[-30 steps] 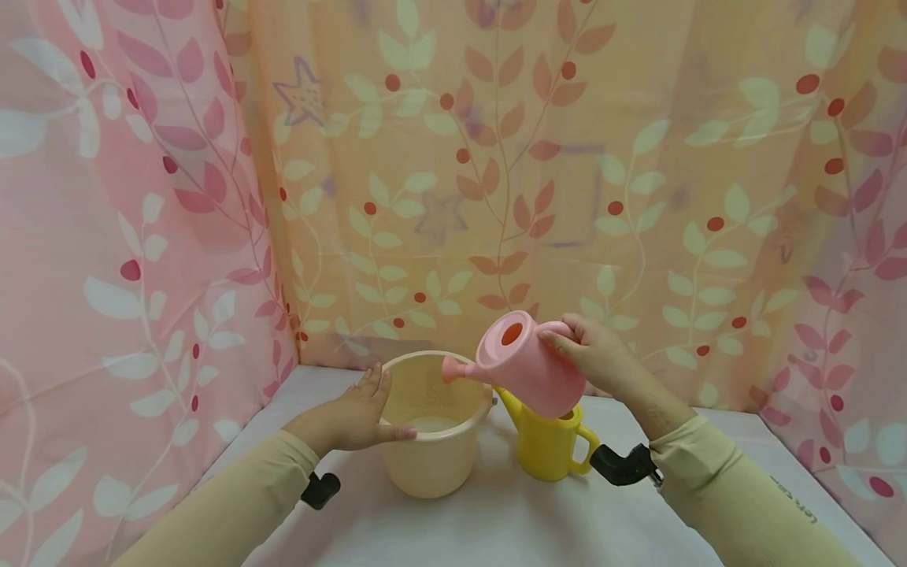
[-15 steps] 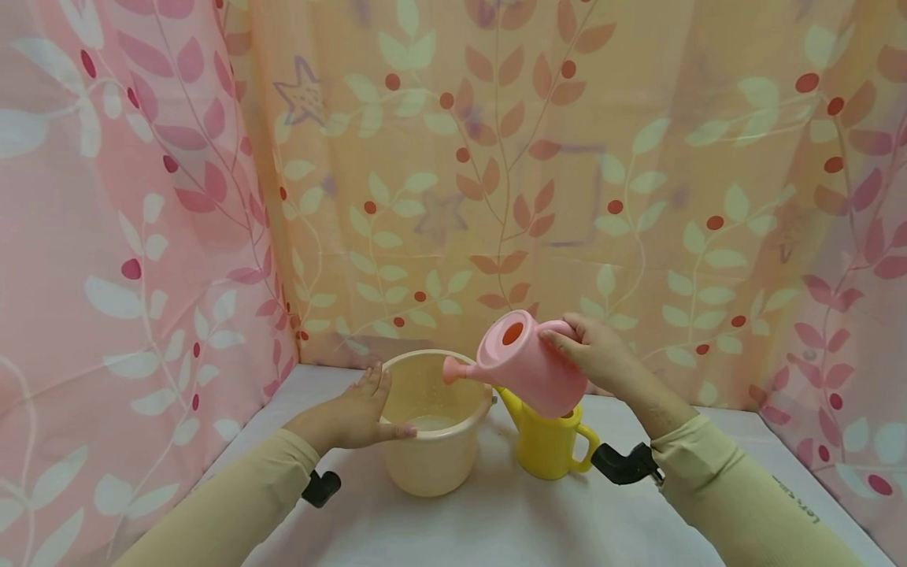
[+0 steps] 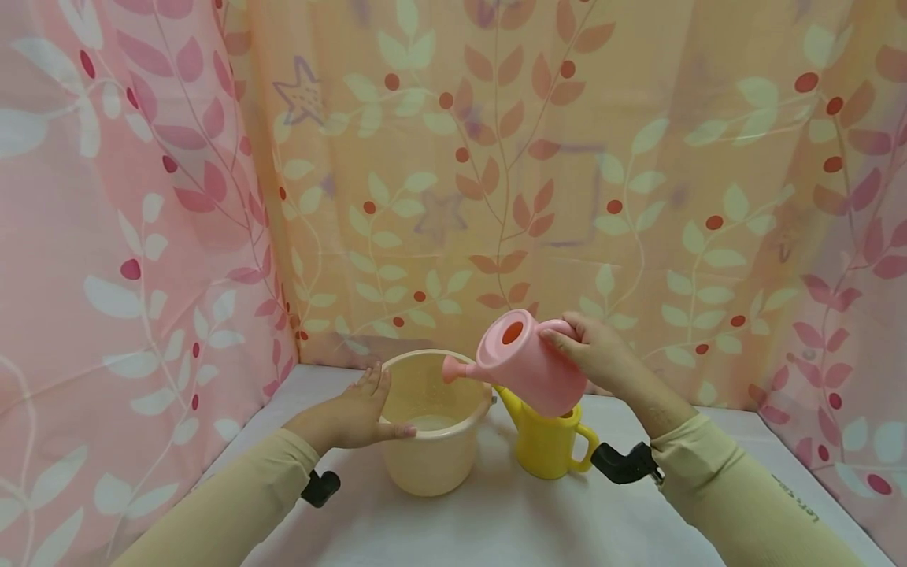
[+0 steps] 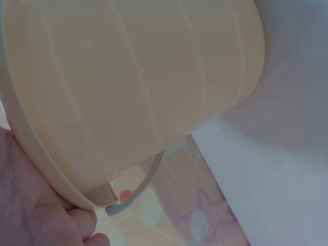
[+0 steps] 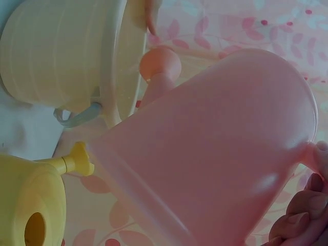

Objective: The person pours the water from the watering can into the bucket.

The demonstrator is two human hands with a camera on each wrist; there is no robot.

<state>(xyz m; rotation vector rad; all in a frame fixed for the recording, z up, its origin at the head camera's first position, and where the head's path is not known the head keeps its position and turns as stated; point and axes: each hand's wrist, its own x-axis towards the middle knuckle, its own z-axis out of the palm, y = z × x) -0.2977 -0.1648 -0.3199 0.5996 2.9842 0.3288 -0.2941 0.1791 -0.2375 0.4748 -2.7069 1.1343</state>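
A pink watering can (image 3: 531, 374) is tilted toward the left, its sprinkler spout over the rim of a cream bucket (image 3: 431, 465). My right hand (image 3: 598, 354) grips the can's top handle, the thumb lying over it; curled fingers (image 5: 300, 212) show in the right wrist view. My left hand (image 3: 350, 413) rests against the bucket's left rim with fingers and thumb spread along it. The bucket stands upright, with a pale patch at its bottom. Just below the pink can, a yellow watering can (image 3: 549, 449) stands on the table, partly covered by it.
The white table (image 3: 510, 528) runs back to leaf-patterned curtains (image 3: 439, 197) on the back and both sides. The bucket's grey carrying handle (image 5: 79, 117) hangs at its side. Black wrist mounts (image 3: 627, 463) jut from the sleeves.
Almost nothing differs. Both hands, the tilted pink watering can and the bucket hold the same places, apart from a very slight shift of the view.
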